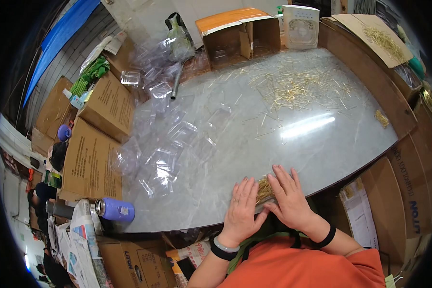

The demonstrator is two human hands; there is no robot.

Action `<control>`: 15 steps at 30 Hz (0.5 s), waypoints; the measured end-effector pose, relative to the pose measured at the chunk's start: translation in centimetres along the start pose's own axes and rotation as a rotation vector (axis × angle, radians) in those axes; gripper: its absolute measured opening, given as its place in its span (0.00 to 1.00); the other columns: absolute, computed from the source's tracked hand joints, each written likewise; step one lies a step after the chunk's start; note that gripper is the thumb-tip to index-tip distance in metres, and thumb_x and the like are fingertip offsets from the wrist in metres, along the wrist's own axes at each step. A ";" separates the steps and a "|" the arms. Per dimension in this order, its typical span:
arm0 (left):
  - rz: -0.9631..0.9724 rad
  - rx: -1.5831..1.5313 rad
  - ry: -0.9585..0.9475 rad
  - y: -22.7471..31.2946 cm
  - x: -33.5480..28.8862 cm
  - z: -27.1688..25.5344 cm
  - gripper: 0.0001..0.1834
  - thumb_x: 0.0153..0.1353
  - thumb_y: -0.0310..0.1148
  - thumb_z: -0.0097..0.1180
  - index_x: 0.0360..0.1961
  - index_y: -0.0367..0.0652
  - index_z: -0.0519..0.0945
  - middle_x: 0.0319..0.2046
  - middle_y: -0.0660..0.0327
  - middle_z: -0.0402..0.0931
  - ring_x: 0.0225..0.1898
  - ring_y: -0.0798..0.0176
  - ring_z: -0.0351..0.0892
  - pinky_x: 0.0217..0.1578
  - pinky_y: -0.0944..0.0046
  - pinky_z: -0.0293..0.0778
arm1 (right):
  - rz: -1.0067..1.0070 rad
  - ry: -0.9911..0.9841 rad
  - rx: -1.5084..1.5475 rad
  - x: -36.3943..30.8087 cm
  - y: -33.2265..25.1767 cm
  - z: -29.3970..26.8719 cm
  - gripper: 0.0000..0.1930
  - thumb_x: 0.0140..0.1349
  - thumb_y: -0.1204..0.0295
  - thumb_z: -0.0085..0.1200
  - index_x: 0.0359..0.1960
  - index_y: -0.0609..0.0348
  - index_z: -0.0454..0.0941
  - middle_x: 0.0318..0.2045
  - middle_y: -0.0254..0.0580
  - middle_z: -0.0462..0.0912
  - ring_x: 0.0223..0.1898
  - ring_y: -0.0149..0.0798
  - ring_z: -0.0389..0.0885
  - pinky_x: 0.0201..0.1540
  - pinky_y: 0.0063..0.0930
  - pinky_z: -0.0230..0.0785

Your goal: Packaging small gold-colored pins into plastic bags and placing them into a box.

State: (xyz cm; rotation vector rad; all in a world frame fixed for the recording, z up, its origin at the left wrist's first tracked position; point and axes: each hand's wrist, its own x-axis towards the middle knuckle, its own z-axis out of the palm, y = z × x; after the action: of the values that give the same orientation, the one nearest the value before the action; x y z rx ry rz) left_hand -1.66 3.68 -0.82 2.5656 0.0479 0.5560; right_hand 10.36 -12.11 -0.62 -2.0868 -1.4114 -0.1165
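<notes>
A bundle of thin gold-coloured metal wire pieces [264, 190] lies at the table's near edge, between my two hands. My left hand [244, 210] rests along its left side, fingers stretched out and close together. On the other side my right hand [290, 199] lies with its fingers straight and slightly spread, touching the bundle. My palms hide part of it, and whether a container sits beneath it I cannot tell. Farther back, a loose pile of similar gold wire pieces [297, 89] spreads over the grey table [225, 173]. A small gold bunch [381, 118] lies near the right edge.
Clear plastic boxes [165, 161] are scattered over the table's left side. A dark tube [176, 82] lies behind them. A purple bottle [117, 210] stands at the near left. Cardboard boxes [93, 158] line the left, and an open orange-topped carton [240, 38] and white fan [300, 27] stand behind.
</notes>
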 end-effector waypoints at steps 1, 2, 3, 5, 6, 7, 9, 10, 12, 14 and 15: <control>-0.007 -0.050 -0.010 0.1 0.1 -0.3 0.48 0.55 0.34 0.67 0.74 0.31 0.57 0.73 0.41 0.56 0.74 0.37 0.56 0.73 0.41 0.55 | 0.013 0.004 0.001 -0.1 -0.2 -0.1 0.39 0.65 0.54 0.60 0.72 0.61 0.62 0.73 0.64 0.60 0.72 0.65 0.61 0.74 0.69 0.41; -0.012 -0.141 -0.003 -0.1 0.0 -0.5 0.51 0.54 0.33 0.67 0.75 0.32 0.52 0.74 0.40 0.53 0.75 0.37 0.54 0.73 0.41 0.54 | 0.000 -0.001 -0.039 -0.2 -0.5 -0.2 0.39 0.64 0.52 0.61 0.72 0.59 0.64 0.72 0.64 0.60 0.72 0.65 0.60 0.73 0.70 0.41; -0.017 -0.233 0.004 -0.4 -0.1 -0.8 0.54 0.54 0.33 0.66 0.76 0.32 0.48 0.75 0.40 0.50 0.76 0.36 0.52 0.74 0.41 0.53 | -0.012 -0.006 -0.080 -0.3 -0.9 -0.2 0.39 0.63 0.51 0.61 0.71 0.57 0.66 0.72 0.63 0.60 0.72 0.66 0.60 0.73 0.71 0.41; -0.021 -0.373 -0.003 -1.1 -0.4 -1.2 0.58 0.53 0.32 0.65 0.78 0.34 0.40 0.77 0.39 0.45 0.77 0.36 0.48 0.74 0.42 0.51 | 0.001 -0.013 -0.120 0.0 -1.7 -0.2 0.39 0.60 0.49 0.63 0.70 0.55 0.68 0.72 0.63 0.60 0.72 0.67 0.59 0.72 0.72 0.41; -0.019 -0.422 -0.017 -1.6 -0.6 -1.2 0.60 0.53 0.31 0.64 0.78 0.35 0.37 0.77 0.39 0.43 0.78 0.36 0.46 0.75 0.43 0.50 | 0.027 -0.015 -0.121 0.4 -2.1 -0.3 0.40 0.58 0.48 0.65 0.70 0.54 0.69 0.72 0.63 0.60 0.72 0.67 0.60 0.72 0.73 0.41; -0.018 -0.468 -0.029 -2.0 -0.8 -1.3 0.61 0.53 0.31 0.64 0.79 0.35 0.34 0.78 0.38 0.41 0.79 0.37 0.45 0.75 0.43 0.49 | 0.050 -0.017 -0.120 0.7 -2.5 -0.2 0.41 0.56 0.47 0.66 0.69 0.53 0.70 0.72 0.63 0.60 0.72 0.67 0.60 0.72 0.74 0.41; -0.072 -0.664 0.011 -2.3 -1.2 -1.0 0.62 0.54 0.31 0.63 0.79 0.36 0.32 0.78 0.38 0.39 0.79 0.38 0.44 0.76 0.43 0.48 | 0.057 -0.050 -0.144 1.2 -3.2 0.0 0.44 0.53 0.46 0.68 0.69 0.54 0.70 0.72 0.62 0.61 0.69 0.65 0.63 0.70 0.71 0.45; -0.097 -0.768 0.028 -2.4 -1.3 -0.8 0.62 0.54 0.30 0.63 0.79 0.37 0.31 0.78 0.38 0.39 0.79 0.39 0.43 0.76 0.43 0.48 | 0.065 -0.067 -0.160 1.4 -3.3 0.1 0.45 0.51 0.46 0.69 0.68 0.54 0.70 0.72 0.62 0.62 0.68 0.64 0.64 0.70 0.69 0.47; -0.111 -0.817 0.022 -2.4 -1.1 -1.0 0.62 0.56 0.31 0.63 0.79 0.37 0.30 0.79 0.39 0.38 0.80 0.40 0.43 0.76 0.44 0.48 | 0.068 0.003 -0.120 1.6 -3.4 0.9 0.45 0.49 0.47 0.71 0.67 0.55 0.71 0.70 0.59 0.64 0.63 0.61 0.68 0.67 0.64 0.52; -0.125 -0.889 0.025 -2.3 -1.2 -1.1 0.61 0.58 0.33 0.63 0.79 0.38 0.29 0.79 0.39 0.38 0.80 0.40 0.43 0.76 0.44 0.48 | 0.085 0.057 -0.100 1.6 -3.0 1.7 0.44 0.47 0.49 0.72 0.65 0.57 0.73 0.69 0.57 0.67 0.59 0.58 0.70 0.64 0.58 0.57; -0.127 -0.935 0.030 -2.2 -1.1 -1.1 0.61 0.59 0.34 0.63 0.79 0.38 0.29 0.79 0.39 0.38 0.80 0.41 0.43 0.76 0.44 0.48 | 0.100 0.080 -0.102 1.8 -2.6 1.9 0.43 0.46 0.50 0.72 0.64 0.57 0.73 0.69 0.56 0.68 0.57 0.57 0.71 0.62 0.55 0.59</control>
State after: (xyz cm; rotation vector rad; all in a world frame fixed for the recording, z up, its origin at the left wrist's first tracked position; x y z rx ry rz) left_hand -2.90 5.98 -1.46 1.6318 -0.0343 0.4261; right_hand 8.43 -9.00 -0.27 -2.2060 -1.2761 -0.2328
